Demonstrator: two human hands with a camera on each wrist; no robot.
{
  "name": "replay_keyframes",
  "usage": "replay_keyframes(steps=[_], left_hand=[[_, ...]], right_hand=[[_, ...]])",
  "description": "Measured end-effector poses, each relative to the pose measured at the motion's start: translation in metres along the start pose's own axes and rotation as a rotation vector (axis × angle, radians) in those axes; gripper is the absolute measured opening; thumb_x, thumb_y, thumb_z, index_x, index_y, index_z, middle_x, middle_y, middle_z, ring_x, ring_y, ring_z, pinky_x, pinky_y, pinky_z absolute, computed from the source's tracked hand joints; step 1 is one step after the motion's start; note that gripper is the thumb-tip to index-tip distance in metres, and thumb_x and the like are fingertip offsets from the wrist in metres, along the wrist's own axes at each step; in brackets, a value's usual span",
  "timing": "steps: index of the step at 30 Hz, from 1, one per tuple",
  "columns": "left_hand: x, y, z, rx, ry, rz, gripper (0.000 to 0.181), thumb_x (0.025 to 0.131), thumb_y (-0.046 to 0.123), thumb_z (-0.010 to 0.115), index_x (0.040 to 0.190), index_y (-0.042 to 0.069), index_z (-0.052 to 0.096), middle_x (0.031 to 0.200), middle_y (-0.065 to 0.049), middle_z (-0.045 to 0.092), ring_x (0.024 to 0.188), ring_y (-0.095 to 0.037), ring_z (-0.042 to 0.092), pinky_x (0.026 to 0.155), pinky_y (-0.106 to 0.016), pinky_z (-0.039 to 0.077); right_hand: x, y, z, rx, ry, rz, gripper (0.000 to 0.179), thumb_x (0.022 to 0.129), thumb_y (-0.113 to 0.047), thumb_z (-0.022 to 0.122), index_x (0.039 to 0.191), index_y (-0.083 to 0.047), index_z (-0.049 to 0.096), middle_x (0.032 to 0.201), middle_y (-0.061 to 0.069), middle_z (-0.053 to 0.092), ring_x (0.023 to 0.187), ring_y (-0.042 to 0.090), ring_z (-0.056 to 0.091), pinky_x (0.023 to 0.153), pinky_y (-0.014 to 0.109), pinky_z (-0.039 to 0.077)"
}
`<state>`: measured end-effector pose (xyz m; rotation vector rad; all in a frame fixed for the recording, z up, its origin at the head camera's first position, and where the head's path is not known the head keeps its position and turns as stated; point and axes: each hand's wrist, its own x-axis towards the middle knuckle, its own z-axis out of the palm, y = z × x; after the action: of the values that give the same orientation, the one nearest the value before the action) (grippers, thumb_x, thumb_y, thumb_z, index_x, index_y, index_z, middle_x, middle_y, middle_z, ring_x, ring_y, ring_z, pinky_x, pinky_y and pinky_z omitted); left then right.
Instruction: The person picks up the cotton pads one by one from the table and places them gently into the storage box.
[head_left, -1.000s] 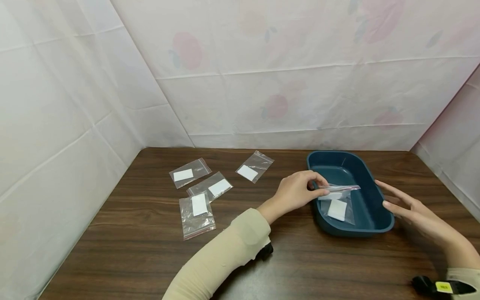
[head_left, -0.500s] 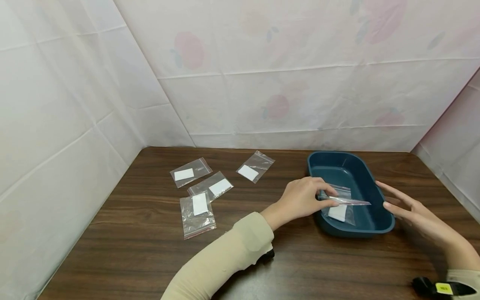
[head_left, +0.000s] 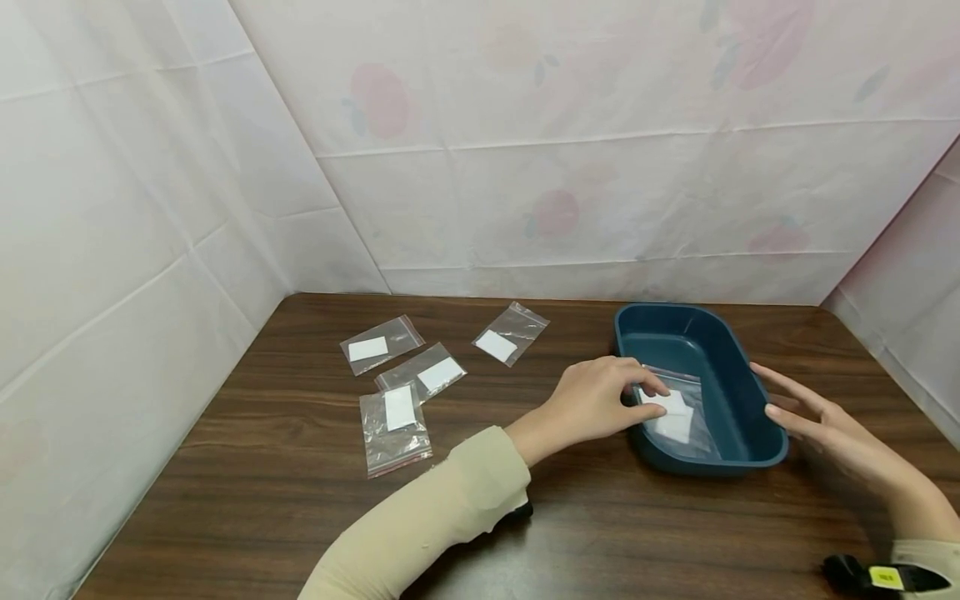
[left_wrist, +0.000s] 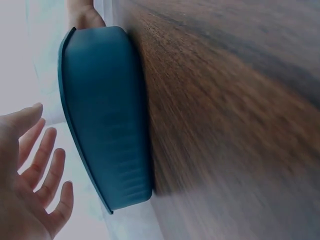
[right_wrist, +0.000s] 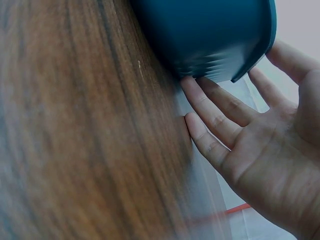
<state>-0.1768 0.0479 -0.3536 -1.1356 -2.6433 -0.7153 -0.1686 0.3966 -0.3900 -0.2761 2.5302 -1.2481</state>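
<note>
My left hand (head_left: 588, 400) hovers over the left rim of the blue plastic bin (head_left: 723, 408), thumb and fingers apart, holding nothing. Beneath its fingertips lie clear zip-lock bags (head_left: 699, 437) with white cards inside, overlapping on the bin's floor; how many is hard to tell. In the left wrist view the fingers of the left hand (left_wrist: 32, 175) are spread beside the bin wall (left_wrist: 105, 115). My right hand (head_left: 843, 433) rests against the bin's right side. Its fingers (right_wrist: 215, 117) are extended, and some touch the wall in the right wrist view.
Left of the bin, several zip-lock bags with white cards lie on the brown wooden table (head_left: 285, 500). One bag (head_left: 512, 333) lies apart near the back; others (head_left: 395, 429) sit close together, partly overlapping. A pale fruit-print curtain (head_left: 570, 200) hangs behind the table.
My left hand lowered a zip-lock bag inside the bin, let go of it and drew back slightly left. That bag now lies over the one underneath. The right hand has stayed put.
</note>
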Motion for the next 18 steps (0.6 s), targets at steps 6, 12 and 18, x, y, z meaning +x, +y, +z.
replay_keyframes(steps=[6, 12, 18], left_hand=[[-0.011, 0.000, -0.009, -0.027, 0.011, -0.015, 0.022, 0.092, 0.044, 0.070, 0.112, 0.035, 0.074, 0.100, 0.021, 0.065, 0.072, 0.008, 0.048, 0.057, -0.011, 0.037], [-0.023, 0.005, -0.017, -0.086, 0.037, -0.044, 0.019, 0.092, 0.043, 0.070, 0.107, 0.033, 0.075, 0.093, 0.026, 0.061, 0.077, 0.010, 0.048, 0.060, -0.009, 0.038], [-0.038, 0.004, -0.026, -0.131, 0.035, -0.056, 0.014, 0.092, 0.041, 0.071, 0.104, 0.034, 0.075, 0.095, 0.027, 0.063, 0.078, 0.009, 0.053, 0.065, -0.010, 0.039]], right_hand=[[-0.001, -0.001, 0.001, 0.039, -0.009, -0.003, 0.062, 0.108, -0.031, 0.042, 0.160, -0.035, 0.007, 0.163, 0.021, 0.005, 0.136, 0.057, 0.018, 0.093, 0.076, 0.028], [-0.001, 0.000, 0.001, 0.030, -0.002, -0.011, 0.061, 0.108, -0.031, 0.041, 0.160, -0.035, 0.008, 0.163, 0.018, 0.007, 0.136, 0.055, 0.020, 0.093, 0.075, 0.030], [-0.002, 0.001, 0.001, 0.015, -0.002, -0.035, 0.060, 0.108, -0.028, 0.042, 0.160, -0.034, 0.011, 0.162, 0.016, 0.013, 0.130, 0.017, 0.038, 0.091, 0.073, 0.035]])
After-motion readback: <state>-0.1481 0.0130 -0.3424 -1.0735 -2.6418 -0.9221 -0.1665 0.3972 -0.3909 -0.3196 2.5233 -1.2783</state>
